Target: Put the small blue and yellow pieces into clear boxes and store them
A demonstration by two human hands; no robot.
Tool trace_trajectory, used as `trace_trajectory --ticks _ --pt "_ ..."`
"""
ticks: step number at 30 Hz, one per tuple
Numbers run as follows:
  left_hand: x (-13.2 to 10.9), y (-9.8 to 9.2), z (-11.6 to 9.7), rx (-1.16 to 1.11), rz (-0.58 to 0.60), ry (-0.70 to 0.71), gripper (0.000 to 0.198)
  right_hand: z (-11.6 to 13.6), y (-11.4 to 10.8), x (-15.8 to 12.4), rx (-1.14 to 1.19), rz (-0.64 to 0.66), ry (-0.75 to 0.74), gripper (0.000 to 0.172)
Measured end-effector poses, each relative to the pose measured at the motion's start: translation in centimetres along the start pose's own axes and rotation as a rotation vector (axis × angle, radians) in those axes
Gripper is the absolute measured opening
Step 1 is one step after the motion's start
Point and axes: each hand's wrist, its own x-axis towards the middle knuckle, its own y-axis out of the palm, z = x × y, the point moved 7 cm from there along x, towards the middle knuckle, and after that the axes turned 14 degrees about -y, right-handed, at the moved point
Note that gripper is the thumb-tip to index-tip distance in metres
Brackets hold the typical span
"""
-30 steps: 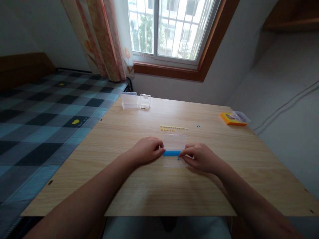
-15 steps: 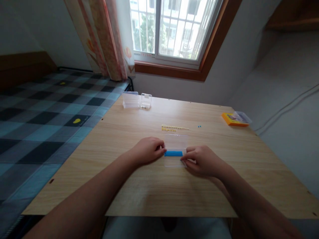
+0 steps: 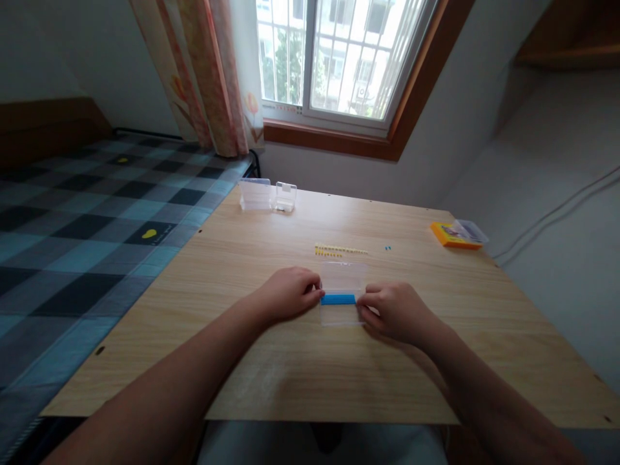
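Note:
A small clear plastic case (image 3: 341, 284) lies open on the wooden table (image 3: 271, 361) with a row of blue pieces (image 3: 338, 299) inside it. My left hand (image 3: 285, 294) pinches the left end of the case by the blue row. My right hand (image 3: 394, 310) grips its right end, fingers curled. Beyond the case lie a row of small yellow pieces (image 3: 339, 250) and a tiny blue piece (image 3: 387, 248).
Two clear cases (image 3: 266, 195) stand at the table's far left corner. An orange box with a clear lid (image 3: 458, 233) sits at the far right. A checked bed (image 3: 72, 239) lies to the left, a curtain (image 3: 213, 71) and window (image 3: 339, 58) behind, a wall to the right.
My right hand has closed in on the case's right end; the loose blue piece seen by it a second ago no longer shows. The left hand stays put. The view has shifted slightly.

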Motion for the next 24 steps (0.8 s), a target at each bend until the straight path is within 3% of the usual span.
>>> trace_trajectory --ticks 24 --pt "-0.01 0.07 -0.11 -0.012 0.018 -0.01 0.023 -0.65 0.12 -0.23 -0.035 -0.019 0.072 0.027"
